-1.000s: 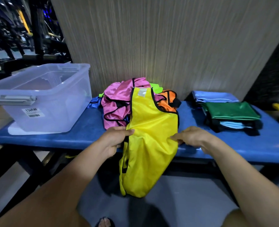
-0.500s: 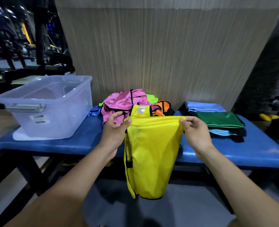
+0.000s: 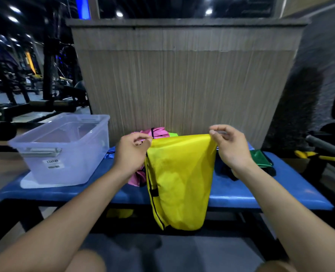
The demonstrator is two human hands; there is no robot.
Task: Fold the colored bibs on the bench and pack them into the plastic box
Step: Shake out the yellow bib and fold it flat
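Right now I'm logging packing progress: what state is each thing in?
yellow bib: held up by its top edge, hanging
left hand: pinching bib's left corner
right hand: pinching right corner
plastic box: open, no bibs inside
pink bib: unfolded
green bib: folded

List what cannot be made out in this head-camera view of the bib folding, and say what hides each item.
- Pink bib pile: mostly behind the left hand and yellow bib.
- Green folded bib: partly behind the right hand.
- Plastic box contents: frosted walls blur them.
- Box label's lower line: too small.
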